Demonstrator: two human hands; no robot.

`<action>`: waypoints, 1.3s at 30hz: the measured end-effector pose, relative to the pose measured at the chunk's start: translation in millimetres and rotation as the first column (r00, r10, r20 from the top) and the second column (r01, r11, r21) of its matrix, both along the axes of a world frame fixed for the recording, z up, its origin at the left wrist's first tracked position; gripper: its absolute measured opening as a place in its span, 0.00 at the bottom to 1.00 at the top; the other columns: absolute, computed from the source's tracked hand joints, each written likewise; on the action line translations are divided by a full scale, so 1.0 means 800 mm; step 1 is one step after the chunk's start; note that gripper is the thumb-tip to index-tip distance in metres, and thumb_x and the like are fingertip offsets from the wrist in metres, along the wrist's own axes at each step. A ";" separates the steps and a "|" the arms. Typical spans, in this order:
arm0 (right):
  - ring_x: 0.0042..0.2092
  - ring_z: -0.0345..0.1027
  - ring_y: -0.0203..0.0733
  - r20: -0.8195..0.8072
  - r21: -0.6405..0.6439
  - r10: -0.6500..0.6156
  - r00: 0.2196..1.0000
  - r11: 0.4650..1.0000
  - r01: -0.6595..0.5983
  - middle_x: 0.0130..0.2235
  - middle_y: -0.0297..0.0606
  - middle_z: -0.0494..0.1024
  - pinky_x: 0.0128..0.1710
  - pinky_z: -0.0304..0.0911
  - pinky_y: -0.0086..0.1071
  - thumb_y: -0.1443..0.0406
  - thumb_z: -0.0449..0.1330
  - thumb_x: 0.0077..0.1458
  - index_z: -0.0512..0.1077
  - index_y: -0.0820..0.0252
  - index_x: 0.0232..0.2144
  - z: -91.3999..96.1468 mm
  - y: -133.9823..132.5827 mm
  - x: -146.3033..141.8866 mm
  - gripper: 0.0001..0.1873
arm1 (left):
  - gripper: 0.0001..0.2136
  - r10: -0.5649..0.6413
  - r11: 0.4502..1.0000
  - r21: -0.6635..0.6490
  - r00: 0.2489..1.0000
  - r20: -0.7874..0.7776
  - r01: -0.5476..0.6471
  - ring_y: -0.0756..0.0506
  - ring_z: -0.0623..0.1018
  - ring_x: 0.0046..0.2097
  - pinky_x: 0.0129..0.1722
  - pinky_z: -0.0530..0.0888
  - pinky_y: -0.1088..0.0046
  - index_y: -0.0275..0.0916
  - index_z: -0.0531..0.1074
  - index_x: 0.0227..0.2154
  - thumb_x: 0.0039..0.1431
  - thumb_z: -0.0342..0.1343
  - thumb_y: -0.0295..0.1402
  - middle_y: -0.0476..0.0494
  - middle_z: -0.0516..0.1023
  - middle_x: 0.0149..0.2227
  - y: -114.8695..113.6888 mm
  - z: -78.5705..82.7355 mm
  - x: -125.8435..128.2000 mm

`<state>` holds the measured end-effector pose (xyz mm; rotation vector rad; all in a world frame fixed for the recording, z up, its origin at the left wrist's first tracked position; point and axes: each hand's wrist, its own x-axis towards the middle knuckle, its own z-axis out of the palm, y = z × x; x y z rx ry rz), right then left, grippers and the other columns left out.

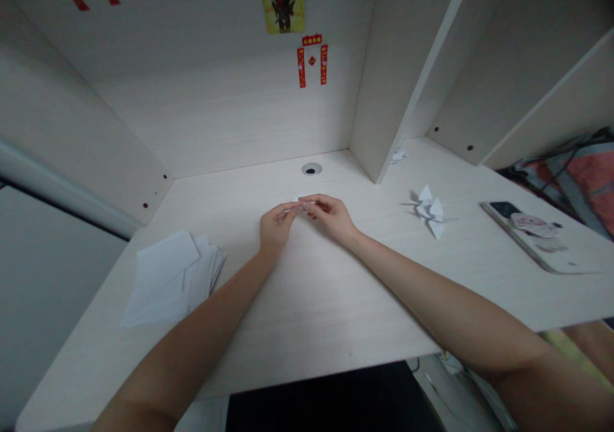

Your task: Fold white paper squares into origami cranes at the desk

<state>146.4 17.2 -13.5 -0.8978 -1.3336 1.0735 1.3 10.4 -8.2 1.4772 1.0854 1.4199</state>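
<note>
"Table (307, 310) first, it's the biggest?"

"Yep. Pale top, w/ an upright partition (405, 54) standing toward the back R. It splits the rear of the space into bays, far as I can tell."

"Next size down?"

"Paper stack (165, 281), on the L side. Loose white sheets, edges uneven, top one turned askew. Prob parked there b/c it's handy for the L arm yet off the middle, where the hands are."

"And the hands?"

"Left hand (275, 228) and right hand (337, 219) meet about mid-table, beyond the stack's near edge. Forearms angle in from both sides; prob lets the wrists stay low and steady for fine work."

"Phone (537, 243)?"

"Far R, lying flat, camera side up, cartoon on the back. Well apart from the R hand, prob so it's out of the way."

"Smaller stuff?"

"Folded paper shapes (428, 211), pointy white ones, bunched btwn phone and partition. Guess they're grouped on the R to keep them apart from the flat sheets on the L. Another white bit lies farther back by the partition; too small to ID."

"Smallest?"

"Paper piece (288, 211), right btwn the two hands, mostly hidden. Fingers of both are clamped on it, thumbs against fingertips. Prob a tip grip b/c it's tiny, w/ one hand steadying for the other. Can't tell its exact shape, tho."
</note>
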 end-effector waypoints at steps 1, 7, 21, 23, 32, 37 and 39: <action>0.28 0.66 0.34 -0.004 -0.007 -0.001 1.000 1.000 0.001 0.31 0.37 0.78 0.30 0.63 0.29 0.54 0.63 0.46 0.77 0.58 0.35 -0.001 0.001 0.000 0.16 | 0.10 0.001 1.000 0.006 1.000 0.000 -0.001 0.45 0.79 0.39 0.44 0.73 0.67 0.37 0.78 0.32 0.48 0.61 0.38 0.43 0.81 0.36 0.000 0.000 0.000; 0.30 0.69 0.36 -0.053 0.001 -0.066 0.996 0.998 0.066 0.30 0.37 0.80 0.33 0.64 0.31 0.57 0.65 0.43 0.79 0.58 0.29 0.000 0.000 -0.002 0.12 | 0.12 -0.002 1.000 -0.015 1.000 -0.007 0.002 0.47 0.79 0.35 0.39 0.73 0.71 0.38 0.76 0.34 0.48 0.62 0.38 0.44 0.80 0.36 -0.001 -0.001 0.001; 0.31 0.71 0.39 0.053 0.038 -0.183 0.982 0.983 0.181 0.28 0.37 0.80 0.33 0.64 0.31 0.57 0.64 0.45 0.79 0.58 0.26 -0.001 0.003 0.005 0.11 | 0.08 0.030 0.991 -0.131 0.999 0.032 -0.026 0.45 0.78 0.38 0.47 0.71 0.66 0.38 0.79 0.27 0.44 0.64 0.36 0.44 0.81 0.34 0.005 0.003 -0.001; 0.31 0.71 0.40 0.051 0.043 -0.198 0.979 0.980 0.196 0.29 0.38 0.80 0.34 0.64 0.32 0.57 0.64 0.45 0.79 0.58 0.27 -0.002 0.003 0.005 0.11 | 0.08 0.020 0.991 -0.131 0.999 0.034 -0.015 0.45 0.78 0.39 0.47 0.71 0.66 0.39 0.79 0.28 0.43 0.64 0.36 0.44 0.81 0.34 0.006 0.002 -0.002; 0.34 0.72 0.41 0.088 0.129 -0.245 0.965 0.964 0.233 0.31 0.38 0.80 0.37 0.64 0.34 0.57 0.63 0.47 0.79 0.57 0.27 0.000 0.000 0.006 0.11 | 0.13 0.047 0.983 -0.179 0.996 0.069 -0.034 0.45 0.78 0.36 0.45 0.72 0.65 0.37 0.79 0.30 0.39 0.66 0.38 0.42 0.81 0.34 0.004 0.002 -0.002; 0.34 0.71 0.41 0.127 0.164 -0.274 0.953 0.954 0.253 0.30 0.37 0.80 0.37 0.64 0.34 0.57 0.63 0.48 0.79 0.56 0.27 0.001 -0.002 0.006 0.10 | 0.11 0.049 0.979 -0.203 0.995 0.084 -0.031 0.45 0.78 0.38 0.45 0.72 0.65 0.37 0.79 0.29 0.40 0.66 0.37 0.43 0.81 0.33 0.003 0.003 -0.002; 0.34 0.71 0.41 0.124 0.153 -0.273 0.954 0.955 0.254 0.30 0.37 0.80 0.37 0.64 0.34 0.57 0.63 0.48 0.79 0.56 0.27 0.000 -0.002 0.006 0.10 | 0.11 0.051 0.978 -0.208 0.996 0.078 -0.034 0.45 0.78 0.38 0.45 0.72 0.65 0.37 0.79 0.28 0.41 0.66 0.37 0.43 0.81 0.33 0.002 0.004 -0.002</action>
